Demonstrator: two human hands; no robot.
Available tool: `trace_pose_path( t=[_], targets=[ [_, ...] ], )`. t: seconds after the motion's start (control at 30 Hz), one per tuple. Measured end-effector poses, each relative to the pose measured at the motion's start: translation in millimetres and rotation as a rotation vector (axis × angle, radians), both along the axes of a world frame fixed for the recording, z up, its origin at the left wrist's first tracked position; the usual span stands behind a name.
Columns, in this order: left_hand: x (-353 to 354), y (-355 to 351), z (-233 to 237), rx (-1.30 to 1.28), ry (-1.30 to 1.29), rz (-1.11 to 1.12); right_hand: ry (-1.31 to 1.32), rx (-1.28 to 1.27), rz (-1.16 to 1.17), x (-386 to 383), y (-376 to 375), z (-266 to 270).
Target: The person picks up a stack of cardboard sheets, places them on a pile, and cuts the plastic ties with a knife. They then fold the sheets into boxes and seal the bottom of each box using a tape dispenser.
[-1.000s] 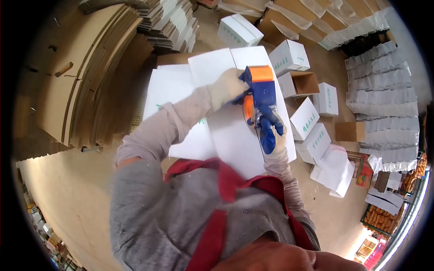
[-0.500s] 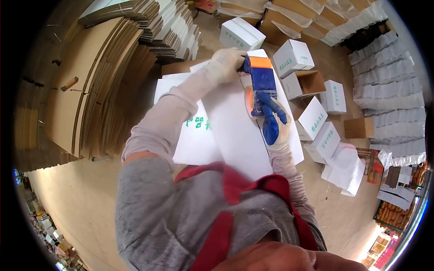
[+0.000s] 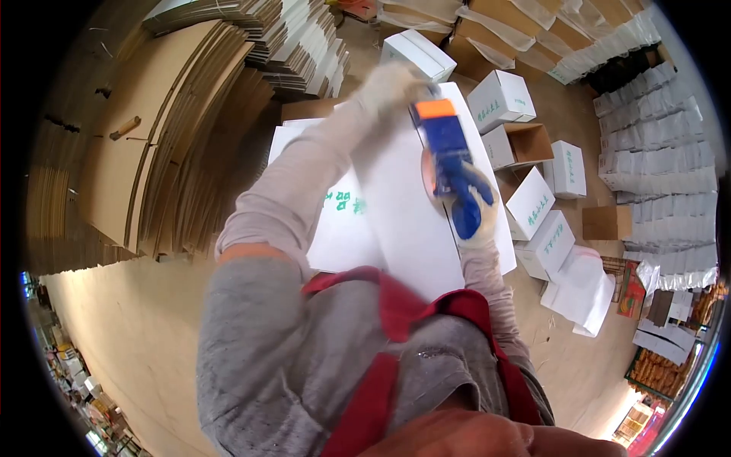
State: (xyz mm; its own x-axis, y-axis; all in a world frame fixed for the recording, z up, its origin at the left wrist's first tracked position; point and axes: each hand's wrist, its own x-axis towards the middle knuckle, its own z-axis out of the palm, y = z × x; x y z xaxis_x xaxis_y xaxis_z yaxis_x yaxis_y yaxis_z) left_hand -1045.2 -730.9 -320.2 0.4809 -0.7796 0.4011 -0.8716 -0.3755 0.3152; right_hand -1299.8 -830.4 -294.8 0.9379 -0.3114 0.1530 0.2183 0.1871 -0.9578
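Note:
In the head view, my right hand (image 3: 476, 206), in a blue-and-cream glove, is wrapped round a blue tape dispenser (image 3: 445, 141) with an orange front. A roll of tape shows at the dispenser's left side. The dispenser lies over the seam of a white carton (image 3: 396, 202) in front of my body. Near the carton's far edge, my left hand (image 3: 390, 90) wears a pale glove and is smeared by motion; its fingers reach toward the dispenser's front. White cardboard with green lettering (image 3: 327, 236) shows left of the seam.
Tall stacks of flat brown cardboard (image 3: 152, 145) stand at the left. Several white boxes with green writing (image 3: 529, 206) and an open box (image 3: 529, 143) sit on the floor to the right. Bundled white sheets (image 3: 647, 167) line the right side.
My left hand has gone from sharp to blurred at the carton's far edge. The tape dispenser has tilted slightly, still in my right hand. The whole view has shifted a little.

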Motion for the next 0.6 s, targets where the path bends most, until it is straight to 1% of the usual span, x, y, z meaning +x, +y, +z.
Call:
trace_pose_path(
  t=[0.03,0.07,0.1,0.13,0.17,0.2,0.23,0.27,0.3,0.33,0.4,0.43,0.47,0.5,0.53,0.57,0.6],
  targets=[
    [10,15,15,-0.037,0.155,0.199,-0.038,-0.033,0.062,-13,-4,-13],
    [32,28,17,0.056,0.240,0.243,-0.082,-0.076,0.124,-23,-8,-14],
    [34,20,7,0.018,0.244,0.239,-0.026,-0.143,0.047,-25,-6,-13],
    [27,21,7,0.007,0.248,0.241,-0.041,-0.129,0.050,-20,-5,-12],
    [23,19,13,-0.070,0.479,0.250,-0.002,-0.066,0.014,-22,-5,-12],
    [29,21,13,-0.061,0.482,0.248,0.039,-0.018,-0.028,-24,-7,-10],
    [41,20,11,-0.030,0.602,0.283,0.051,0.073,-0.019,-26,-4,-4],
    [45,18,19,-0.001,0.712,0.315,0.087,0.045,-0.037,-29,0,1],
    [45,20,24,0.120,0.817,0.332,0.063,-0.005,-0.014,-29,-3,-3],
    [46,19,18,0.128,0.821,0.336,0.049,-0.046,0.018,-30,-3,-10],
    [50,18,-16,0.418,0.414,0.250,0.079,0.010,0.031,-30,6,-2],
    [81,14,-62,0.528,0.551,0.119,0.094,0.046,0.029,-29,7,3],
    [81,17,-67,0.608,0.657,0.110,0.093,0.039,0.022,-29,5,2],
    [79,20,-70,0.640,0.632,0.162,0.078,0.021,0.030,-29,5,0],
    [84,21,-84,0.639,0.498,0.219,0.062,0.004,0.040,-30,5,-2],
    [102,30,-130,0.453,-0.014,0.337,0.085,0.002,0.046,-30,4,-2],
    [131,32,-174,0.130,-0.589,0.543,0.015,-0.022,0.023,-30,3,-7]
  ],
)
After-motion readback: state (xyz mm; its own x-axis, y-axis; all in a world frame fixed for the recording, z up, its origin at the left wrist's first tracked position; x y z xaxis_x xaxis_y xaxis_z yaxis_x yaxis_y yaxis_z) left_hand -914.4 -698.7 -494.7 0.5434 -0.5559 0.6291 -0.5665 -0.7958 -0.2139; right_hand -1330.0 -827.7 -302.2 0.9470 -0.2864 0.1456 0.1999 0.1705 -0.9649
